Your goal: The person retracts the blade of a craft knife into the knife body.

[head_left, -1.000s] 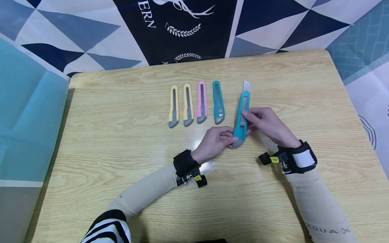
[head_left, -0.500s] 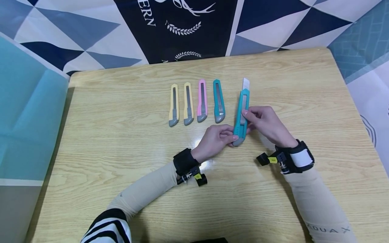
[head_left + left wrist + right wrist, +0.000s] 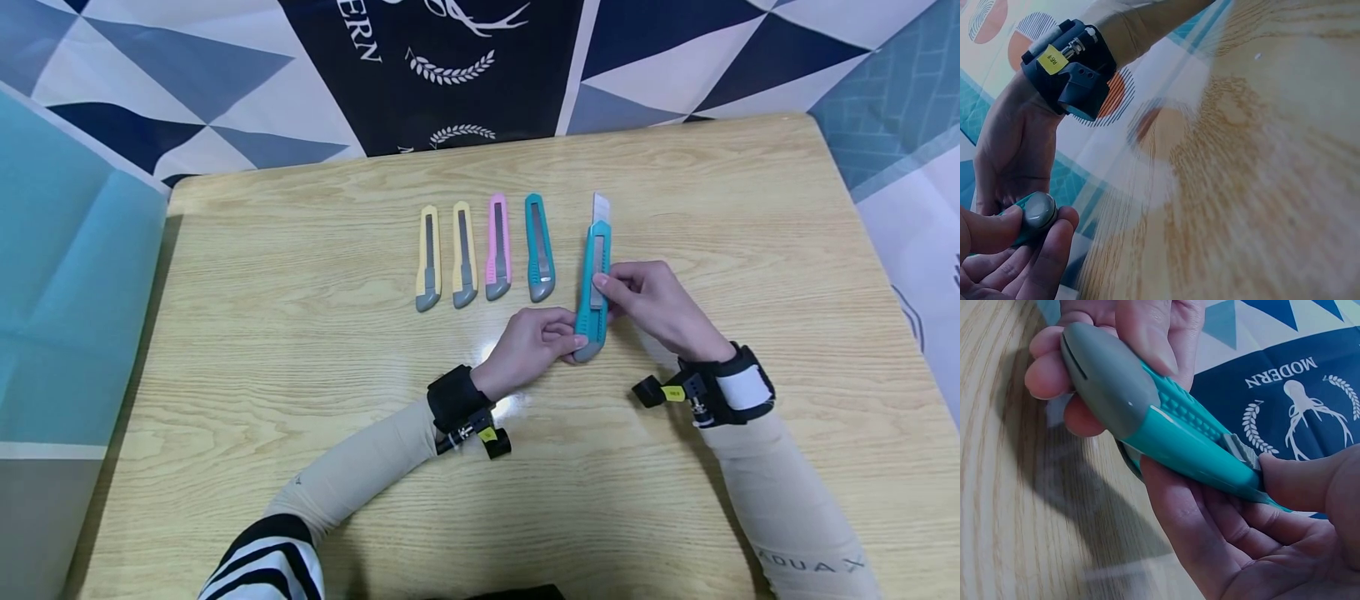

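A teal utility knife (image 3: 594, 275) with a grey end cap is held up over the table, its blade (image 3: 601, 208) out of the far end. My left hand (image 3: 528, 350) pinches its grey end between thumb and fingers. Higher up, my right hand (image 3: 656, 304) grips the knife's body from the right side. In the right wrist view, the right thumb (image 3: 1310, 481) presses against the ridged grey slider (image 3: 1241, 450), and the fingers support the body from below. The left wrist view shows mostly the grey end cap (image 3: 1039, 210) between the left fingers; the blade is hidden there.
On the wooden table (image 3: 300, 350), left of the held knife, lie two yellow utility knives (image 3: 428, 258) (image 3: 465, 254), a pink one (image 3: 498, 247) and another teal one (image 3: 540, 248), side by side. No blades stick out of these. Patterned cloth (image 3: 465, 75) hangs behind the table.
The held knife's blade end has swung slightly to the left. Both hands keep the same hold, and the row of knives lies as before.
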Action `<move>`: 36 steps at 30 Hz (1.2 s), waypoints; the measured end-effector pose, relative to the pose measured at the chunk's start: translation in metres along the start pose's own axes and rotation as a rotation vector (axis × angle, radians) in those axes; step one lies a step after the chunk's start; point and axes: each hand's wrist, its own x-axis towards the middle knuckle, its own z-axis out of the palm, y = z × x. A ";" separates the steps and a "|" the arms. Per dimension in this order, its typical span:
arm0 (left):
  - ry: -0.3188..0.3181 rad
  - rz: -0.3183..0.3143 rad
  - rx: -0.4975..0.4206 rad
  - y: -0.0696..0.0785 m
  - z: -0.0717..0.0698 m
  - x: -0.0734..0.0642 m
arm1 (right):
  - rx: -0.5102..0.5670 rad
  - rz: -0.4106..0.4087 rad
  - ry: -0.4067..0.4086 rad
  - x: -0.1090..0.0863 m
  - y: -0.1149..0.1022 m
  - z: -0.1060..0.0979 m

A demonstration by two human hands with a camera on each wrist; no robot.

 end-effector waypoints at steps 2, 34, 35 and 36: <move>-0.003 0.001 0.005 -0.001 0.000 0.000 | 0.002 0.000 -0.006 0.000 0.000 0.000; 0.004 -0.081 -0.028 0.036 -0.005 -0.014 | -0.077 -0.033 -0.016 -0.001 -0.003 0.001; 0.005 -0.079 -0.032 0.035 -0.005 -0.014 | -0.078 -0.033 -0.017 -0.001 -0.003 0.001; 0.006 -0.077 -0.038 0.035 -0.005 -0.013 | -0.080 -0.034 -0.018 -0.001 -0.003 0.001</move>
